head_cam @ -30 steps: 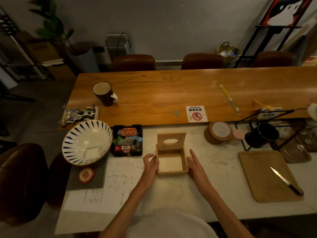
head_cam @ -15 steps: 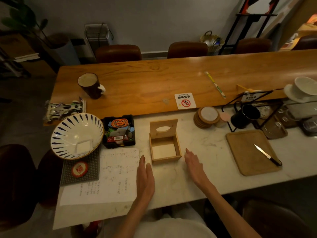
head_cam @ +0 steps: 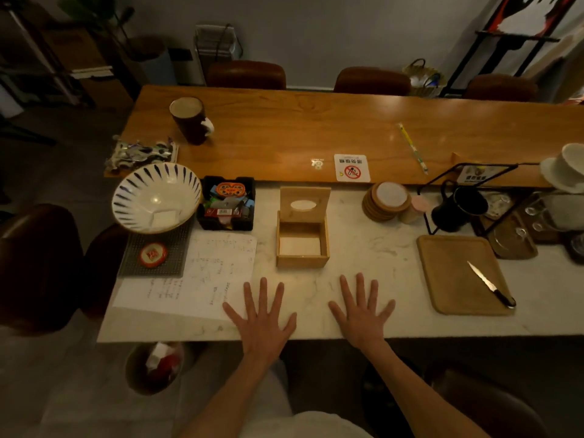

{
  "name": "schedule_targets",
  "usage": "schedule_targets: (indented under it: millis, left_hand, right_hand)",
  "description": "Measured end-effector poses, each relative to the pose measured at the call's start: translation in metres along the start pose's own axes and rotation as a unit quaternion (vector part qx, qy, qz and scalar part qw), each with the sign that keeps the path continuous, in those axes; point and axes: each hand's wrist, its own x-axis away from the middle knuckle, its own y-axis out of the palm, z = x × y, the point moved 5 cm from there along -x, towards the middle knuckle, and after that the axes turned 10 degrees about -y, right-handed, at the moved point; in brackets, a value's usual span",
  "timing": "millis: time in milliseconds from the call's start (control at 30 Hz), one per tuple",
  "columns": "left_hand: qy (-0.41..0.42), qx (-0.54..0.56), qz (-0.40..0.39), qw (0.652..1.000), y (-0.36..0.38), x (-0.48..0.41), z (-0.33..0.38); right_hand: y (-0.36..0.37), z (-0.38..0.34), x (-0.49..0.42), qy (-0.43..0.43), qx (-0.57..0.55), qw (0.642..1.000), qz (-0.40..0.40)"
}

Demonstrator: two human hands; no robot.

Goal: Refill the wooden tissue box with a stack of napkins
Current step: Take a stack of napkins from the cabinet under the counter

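Two bare hands lie flat, palms down, at the near edge of the white marble counter [head_cam: 363, 248] — the left hand [head_cam: 264, 320] with fingers spread, its thumb side over a corner of the handwritten white paper sheet [head_cam: 202, 273], and the right hand [head_cam: 361, 314] likewise splayed; neither grasps anything. Just beyond them, apart from both, stands the square light-wood tissue box [head_cam: 302, 245], its hinged lid with the oval slot [head_cam: 304, 203] raised upright at the back; a white napkin stack [head_cam: 299, 246] lies low inside. Right of the box, a steel knife with a dark handle [head_cam: 489, 284] rests on the tan rectangular cutting board [head_cam: 455, 273]. To the left sit a blue-striped white bowl [head_cam: 156, 197] and a black tray of small packets [head_cam: 227, 207]. Farther back — on the long orange-brown wooden table [head_cam: 316, 131] — stand a dark brown mug [head_cam: 189, 123] and a white no-smoking sign [head_cam: 351, 168].
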Motion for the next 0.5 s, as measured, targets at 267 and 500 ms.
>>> schedule_targets:
  millis: [267,500]
  left_hand:
    - [-0.046,-0.001,0.065,0.997,0.006,0.004,-0.002]
    - [-0.052,-0.003,0.114,0.992,0.018,0.003,0.005]
  right_hand:
    - [0.007,-0.002,0.006,-0.031,0.028,0.991,0.129]
    - [0.017,0.009,0.005,-0.039,0.051,0.98,0.188]
